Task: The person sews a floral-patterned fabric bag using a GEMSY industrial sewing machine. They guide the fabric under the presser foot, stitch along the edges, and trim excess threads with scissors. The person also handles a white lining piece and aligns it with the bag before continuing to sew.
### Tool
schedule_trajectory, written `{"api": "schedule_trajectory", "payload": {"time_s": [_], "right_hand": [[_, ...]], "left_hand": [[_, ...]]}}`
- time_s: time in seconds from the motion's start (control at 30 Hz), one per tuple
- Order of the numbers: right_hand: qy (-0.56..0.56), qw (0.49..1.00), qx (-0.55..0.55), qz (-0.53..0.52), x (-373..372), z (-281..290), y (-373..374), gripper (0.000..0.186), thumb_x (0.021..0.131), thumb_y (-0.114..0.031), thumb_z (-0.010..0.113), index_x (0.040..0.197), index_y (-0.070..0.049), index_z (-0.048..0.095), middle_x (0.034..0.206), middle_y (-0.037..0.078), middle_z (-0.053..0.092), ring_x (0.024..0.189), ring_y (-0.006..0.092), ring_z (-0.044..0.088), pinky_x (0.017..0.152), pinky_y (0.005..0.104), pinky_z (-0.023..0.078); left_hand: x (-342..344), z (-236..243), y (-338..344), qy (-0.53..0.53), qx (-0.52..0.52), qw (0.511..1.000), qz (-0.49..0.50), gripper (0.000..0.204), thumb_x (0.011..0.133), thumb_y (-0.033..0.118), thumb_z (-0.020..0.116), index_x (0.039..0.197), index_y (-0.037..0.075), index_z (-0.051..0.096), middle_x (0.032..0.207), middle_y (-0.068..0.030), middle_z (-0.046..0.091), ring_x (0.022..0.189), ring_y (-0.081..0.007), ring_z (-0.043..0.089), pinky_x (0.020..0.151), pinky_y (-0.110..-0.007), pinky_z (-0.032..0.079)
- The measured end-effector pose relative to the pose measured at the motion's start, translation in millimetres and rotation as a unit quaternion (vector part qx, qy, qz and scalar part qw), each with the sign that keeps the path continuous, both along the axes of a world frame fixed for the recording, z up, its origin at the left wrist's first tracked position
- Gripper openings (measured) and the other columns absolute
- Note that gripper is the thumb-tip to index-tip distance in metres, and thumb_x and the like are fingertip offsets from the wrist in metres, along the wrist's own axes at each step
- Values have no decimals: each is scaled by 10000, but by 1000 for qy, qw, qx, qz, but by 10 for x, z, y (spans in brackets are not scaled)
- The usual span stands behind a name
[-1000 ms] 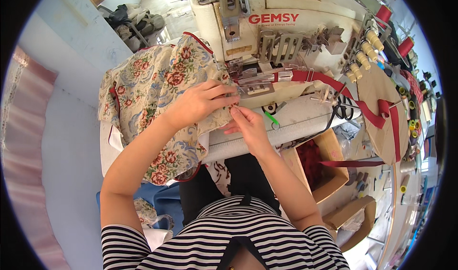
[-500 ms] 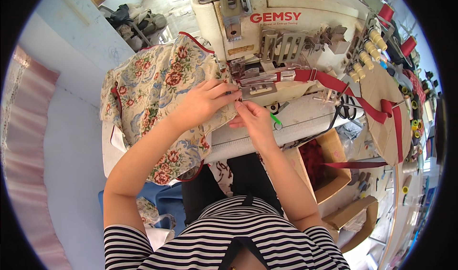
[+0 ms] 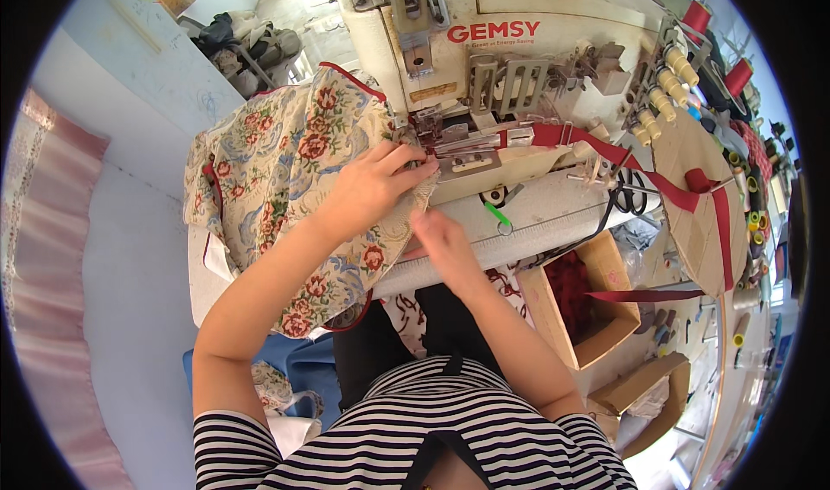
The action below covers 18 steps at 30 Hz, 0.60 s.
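Fabric [image 3: 298, 174]: woven, tapestry-like, cream w/ red roses, blue scrolls, green leaves; rumpled in soft folds, lies on L end of bench [image 3: 558, 211] & hangs off near edge. Narrow dk red trim [image 3: 353, 81] on its upper edge.

L hand [image 3: 372, 189]: palm down on fabric, fingers bent, slightly apart, tips nr fabric's R edge, just beside machine's [image 3: 553, 14] metal foot parts; thumb hidden, can't tell if grip pinches or only presses.

R hand [image 3: 447, 248]: just below & R of it, fingers curled in, thumb side at fabric's R edge; bit blurred, can't tell if grip is pinching.

Machine: off-white, hard, scuffed. Red tape [image 3: 605, 150]: flat, runs from round cardboard disc [image 3: 683, 157] thru wire guides to machine. Slim green tool [image 3: 496, 213] on bench, R of hands. Cardboard box [image 3: 612, 269] lower R, dk red cloth [image 3: 566, 287] inside.
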State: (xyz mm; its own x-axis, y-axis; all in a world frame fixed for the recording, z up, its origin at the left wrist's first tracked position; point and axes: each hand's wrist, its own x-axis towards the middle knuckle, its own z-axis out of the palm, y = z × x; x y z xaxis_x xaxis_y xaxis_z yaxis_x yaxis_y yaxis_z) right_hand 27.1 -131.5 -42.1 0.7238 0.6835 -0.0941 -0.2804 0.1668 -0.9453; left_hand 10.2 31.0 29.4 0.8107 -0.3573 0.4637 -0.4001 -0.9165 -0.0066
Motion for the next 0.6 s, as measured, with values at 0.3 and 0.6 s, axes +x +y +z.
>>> {"api": "schedule_trajectory", "payload": {"time_s": [0.3,0.6], "right_hand": [[-84,988,-88,99,-129,-132,76,345,984,-279,491,945,53,576,795,1,578,705,69,477,642,255,428],[-6,998,-1,60,-84,-6,-51,276,982,-228,499,997,33,584,857,-32,588,774,50,496,705,228,432]], "left_hand": [[-18,53,-50,11,12,1000,22,486,710,12,596,1170,166,627,1104,-9,575,952,-220,567,724,-327,540],[-20,94,-104,27,23,998,60,518,691,-1,580,1176,173,629,1085,-12,569,930,-221,558,706,-324,537]]}}
